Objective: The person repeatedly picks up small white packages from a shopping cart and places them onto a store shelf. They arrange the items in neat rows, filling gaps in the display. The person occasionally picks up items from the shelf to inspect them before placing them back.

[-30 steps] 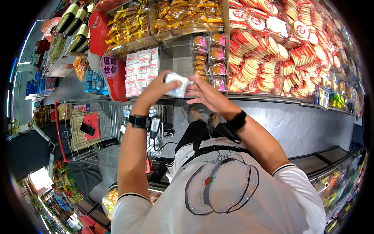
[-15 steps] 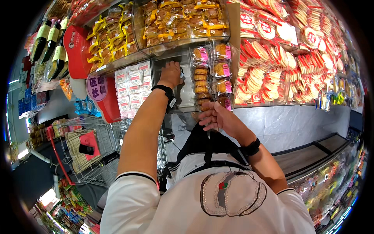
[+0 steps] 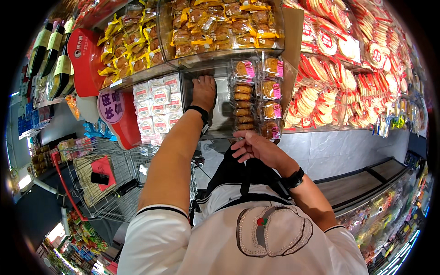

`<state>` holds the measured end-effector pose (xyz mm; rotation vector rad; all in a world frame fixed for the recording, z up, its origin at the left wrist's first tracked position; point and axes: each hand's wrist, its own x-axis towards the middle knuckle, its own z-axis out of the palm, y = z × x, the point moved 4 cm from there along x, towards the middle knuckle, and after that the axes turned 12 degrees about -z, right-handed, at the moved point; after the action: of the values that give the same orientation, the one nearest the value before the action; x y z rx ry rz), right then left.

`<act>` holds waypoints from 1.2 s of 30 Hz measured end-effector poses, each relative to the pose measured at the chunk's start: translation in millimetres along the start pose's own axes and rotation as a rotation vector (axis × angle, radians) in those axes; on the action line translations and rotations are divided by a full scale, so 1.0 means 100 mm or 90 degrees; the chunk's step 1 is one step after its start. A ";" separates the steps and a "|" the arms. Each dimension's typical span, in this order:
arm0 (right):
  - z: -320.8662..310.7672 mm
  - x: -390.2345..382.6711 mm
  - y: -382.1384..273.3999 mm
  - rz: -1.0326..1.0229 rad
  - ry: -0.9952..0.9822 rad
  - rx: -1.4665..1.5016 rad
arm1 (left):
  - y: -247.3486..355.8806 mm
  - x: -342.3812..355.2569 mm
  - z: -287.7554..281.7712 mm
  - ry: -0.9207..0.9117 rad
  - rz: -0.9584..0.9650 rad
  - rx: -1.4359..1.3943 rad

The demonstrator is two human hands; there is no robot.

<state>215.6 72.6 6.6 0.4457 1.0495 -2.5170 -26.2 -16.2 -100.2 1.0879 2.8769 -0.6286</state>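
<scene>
My left hand reaches palm down into a grey metal shelf compartment, its fingers laid out toward the back wall. Nothing shows in its grasp, though the palm side is hidden. My right hand hovers by the front edge of the shelf, fingers apart and slightly bent, holding nothing. Just beyond it stand two rows of clear-wrapped round pastries with pink labels. Left of my left hand, small white wrapped packs with red print are stacked in neat rows.
Yellow-wrapped buns fill clear bins behind. Red-and-white bagged round crackers are piled to the right, past a cardboard divider. A wire shopping cart at the left carries a phone on a red item.
My left hand has shifted slightly, its fingers now straighter toward the compartment's back. The shelf appears a little lower and farther right in view. My right hand stays near the front edge.
</scene>
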 end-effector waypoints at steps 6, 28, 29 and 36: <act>0.04 -0.01 -0.02 0.004 -0.006 -0.017 | 0.01 -0.08 -0.04 0.002 -0.047 0.013; -0.05 -0.10 0.06 -0.005 0.033 0.017 | 0.17 -0.14 0.01 -0.002 0.184 0.097; -0.05 -0.10 0.06 -0.004 0.035 0.017 | 0.16 -0.14 0.01 -0.008 0.200 0.116; -0.10 -0.12 0.08 0.000 0.035 0.020 | 0.13 -0.11 0.06 -0.098 0.300 0.188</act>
<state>231.0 76.8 0.2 0.5258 1.0308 -2.5371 -10.6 -16.9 -108.8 1.5983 2.3166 -1.0603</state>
